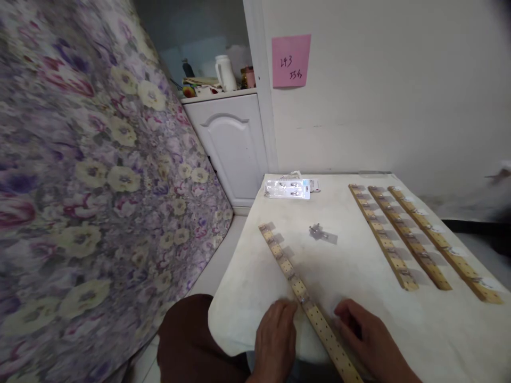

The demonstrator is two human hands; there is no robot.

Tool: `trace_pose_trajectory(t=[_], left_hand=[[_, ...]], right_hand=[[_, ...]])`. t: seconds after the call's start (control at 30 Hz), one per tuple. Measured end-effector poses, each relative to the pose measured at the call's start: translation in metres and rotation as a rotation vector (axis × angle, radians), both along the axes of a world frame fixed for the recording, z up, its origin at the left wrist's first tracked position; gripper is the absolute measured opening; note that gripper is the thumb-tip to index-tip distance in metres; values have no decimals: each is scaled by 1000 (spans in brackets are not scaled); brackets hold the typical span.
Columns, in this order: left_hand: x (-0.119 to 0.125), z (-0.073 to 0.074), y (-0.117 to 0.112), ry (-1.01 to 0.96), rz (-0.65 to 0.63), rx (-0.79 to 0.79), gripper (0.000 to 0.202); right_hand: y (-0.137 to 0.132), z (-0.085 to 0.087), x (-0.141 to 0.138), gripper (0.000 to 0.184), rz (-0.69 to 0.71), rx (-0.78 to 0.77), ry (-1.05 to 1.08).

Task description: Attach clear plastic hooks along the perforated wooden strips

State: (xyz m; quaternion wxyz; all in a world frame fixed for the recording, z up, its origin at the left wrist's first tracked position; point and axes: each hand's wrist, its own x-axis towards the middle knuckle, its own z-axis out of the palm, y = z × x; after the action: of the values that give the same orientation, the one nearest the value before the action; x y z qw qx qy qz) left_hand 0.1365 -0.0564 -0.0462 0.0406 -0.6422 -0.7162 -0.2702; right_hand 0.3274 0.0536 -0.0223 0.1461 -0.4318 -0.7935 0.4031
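Note:
A long wooden strip (297, 287) with rows of small holes lies slanted across the table, its near end running down between my hands. Small shiny pieces with clear tabs are fixed along its far part. My left hand (275, 338) is closed, its fingertips against the strip's left edge. On the strip's other side, my right hand (369, 338) is curled with thumb and forefinger close together; whatever they may hold is too small to make out. Beyond the hands lies a small pile of shiny metal pieces (316, 231) with a clear tab.
Three similar strips (383, 236) lie side by side at the right, carrying small pieces. Clear packets (287, 189) rest by the table's (247, 266) far edge. A floral curtain (99, 186) hangs at the left, near a white cabinet (235, 149). A pink note (291, 61) is on the wall.

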Motion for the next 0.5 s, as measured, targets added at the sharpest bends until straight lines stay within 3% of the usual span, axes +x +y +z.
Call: trace_pose_trajectory(t=[0.17, 0.33, 0.5], left_hand=[[1, 1, 0, 8, 9, -11, 47], [2, 0, -1, -8, 22, -42, 47], [2, -2, -2, -25, 33, -38, 43]], right_hand=[[-37, -6, 9, 20, -45, 139, -86], [-47, -26, 10, 39, 0, 252, -84], [-51, -31, 3, 25, -49, 424, -105]])
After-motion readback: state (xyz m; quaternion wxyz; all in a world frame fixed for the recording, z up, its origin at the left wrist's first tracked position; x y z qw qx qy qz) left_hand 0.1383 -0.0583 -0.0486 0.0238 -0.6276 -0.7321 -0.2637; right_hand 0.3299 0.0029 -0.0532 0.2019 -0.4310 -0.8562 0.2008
